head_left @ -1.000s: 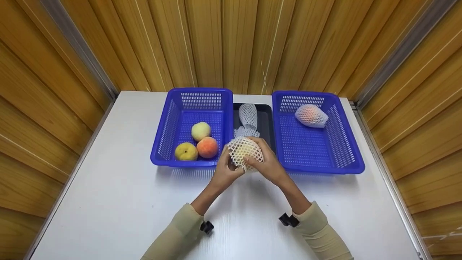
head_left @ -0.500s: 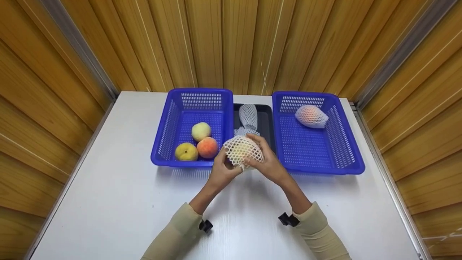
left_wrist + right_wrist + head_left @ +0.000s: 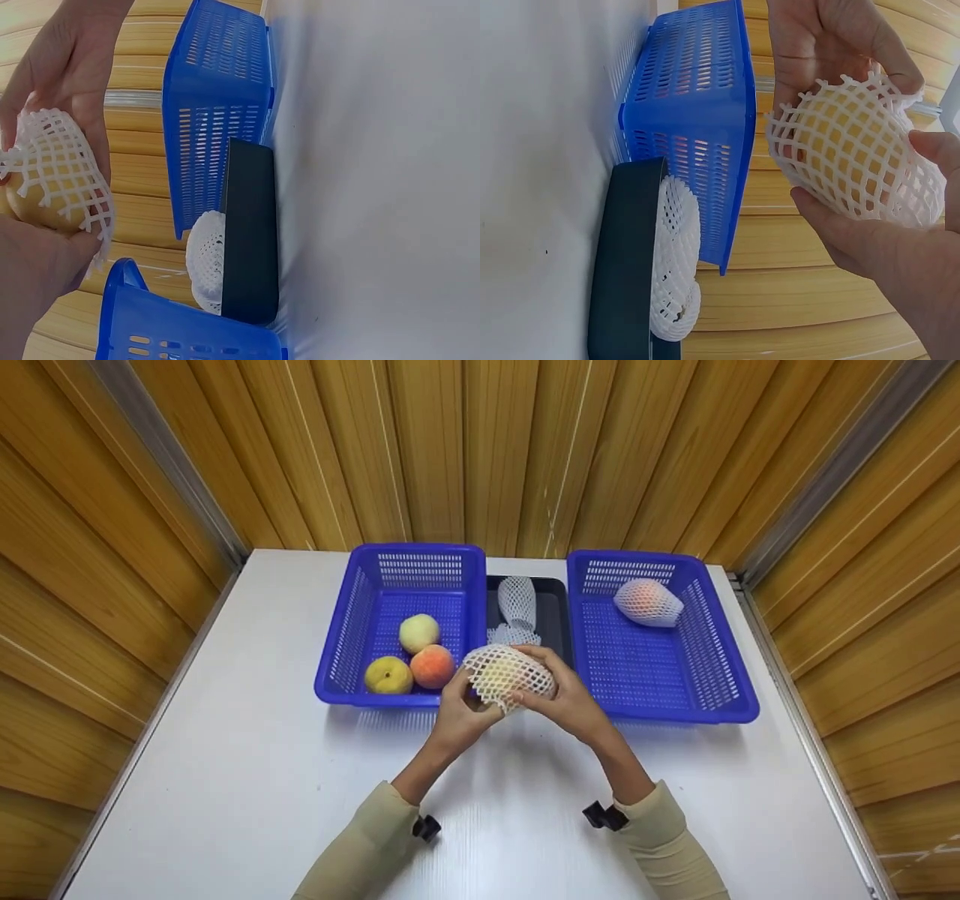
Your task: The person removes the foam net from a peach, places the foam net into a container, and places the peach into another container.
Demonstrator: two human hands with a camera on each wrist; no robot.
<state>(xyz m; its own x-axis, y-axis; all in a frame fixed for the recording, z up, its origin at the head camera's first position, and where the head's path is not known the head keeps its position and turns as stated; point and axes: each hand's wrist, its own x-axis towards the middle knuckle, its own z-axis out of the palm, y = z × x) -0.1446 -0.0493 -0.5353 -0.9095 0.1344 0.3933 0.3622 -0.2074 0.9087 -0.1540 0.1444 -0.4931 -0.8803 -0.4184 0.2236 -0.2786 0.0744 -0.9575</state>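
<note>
A yellow peach (image 3: 501, 673) in a white foam net sleeve (image 3: 855, 150) is held between both hands above the table, in front of the dark tray. My left hand (image 3: 459, 716) grips its left side, thumb at the near edge of the net. On the other side my right hand (image 3: 568, 701) holds the wrapped fruit, thumb pressed on the net and fingers behind. In the left wrist view, bare yellow skin shows at the net's open end. The net covers most of the peach in the right wrist view.
Three bare peaches (image 3: 433, 666) lie in the left blue basket (image 3: 325, 660). The right blue basket (image 3: 739, 682) holds one netted peach (image 3: 645, 601). Between the baskets, a black tray (image 3: 553, 611) holds white foam nets (image 3: 516, 601). Wooden panels (image 3: 495, 450) rise behind the table.
The netted peach has shifted slightly left and turned a little. My right hand has slid slightly right along the net, which now stretches further over that side. The baskets stay as they were.
</note>
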